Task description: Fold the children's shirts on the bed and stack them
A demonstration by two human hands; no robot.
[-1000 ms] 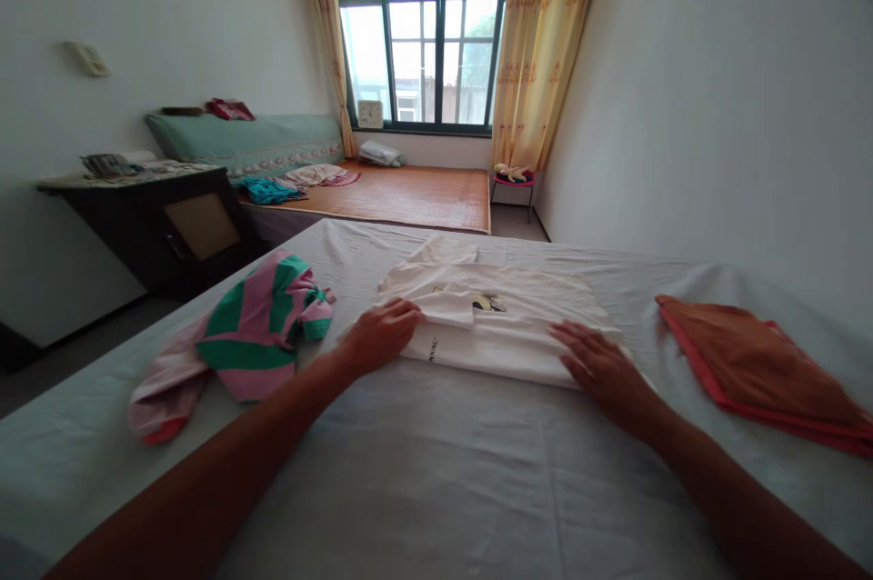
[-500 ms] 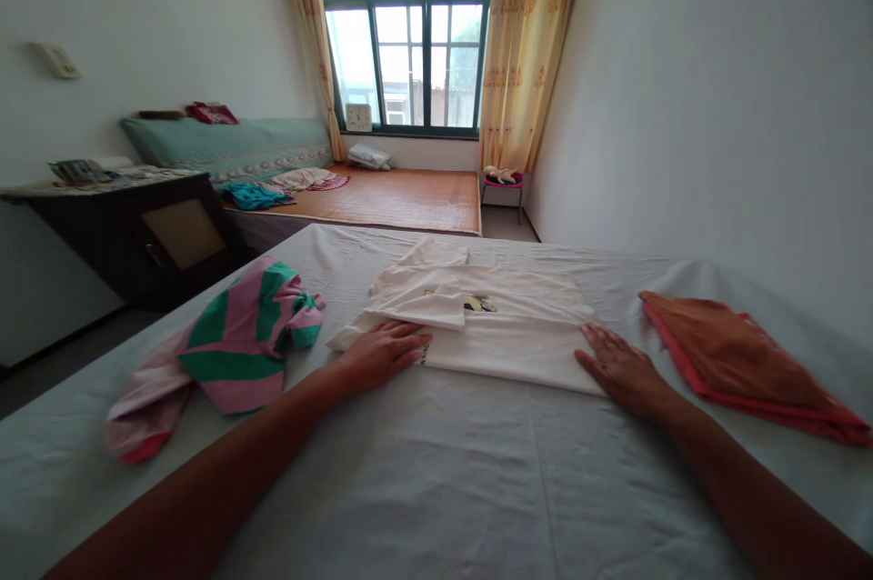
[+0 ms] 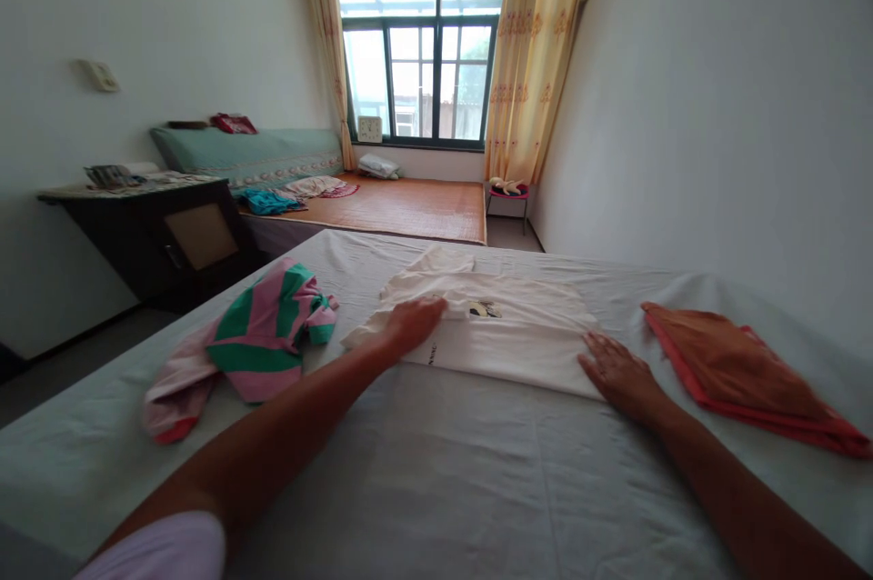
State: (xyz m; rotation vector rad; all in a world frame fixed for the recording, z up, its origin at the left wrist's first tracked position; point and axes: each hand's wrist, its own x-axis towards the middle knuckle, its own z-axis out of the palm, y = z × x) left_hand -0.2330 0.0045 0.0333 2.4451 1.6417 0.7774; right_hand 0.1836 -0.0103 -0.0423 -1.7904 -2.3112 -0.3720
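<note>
A white T-shirt (image 3: 522, 353) lies partly folded on the sheet-covered bed, its small dark-and-yellow print and some black lettering showing. My left hand (image 3: 417, 325), slightly blurred, is closed at the edge of the shirt's folded sleeve, its fingertips partly hidden. Flat on the shirt's right end lies my right hand (image 3: 617, 371), fingers stretched out. To the left sits a crumpled pink-and-green striped garment (image 3: 263, 325). A folded orange-brown and red garment (image 3: 743, 371) rests on the right.
The pale bed sheet (image 3: 436, 471) spreads beneath everything. Beyond it stand a second bed with a woven mat (image 3: 423, 203), a dark cabinet (image 3: 150, 225) on the left and a small pink stool (image 3: 508, 191). A white wall (image 3: 716, 107) runs along the right.
My left hand has moved up and to the right over the shirt's sleeve, uncovering more of the black lettering. My right hand stays on the shirt. The camera view has shifted slightly.
</note>
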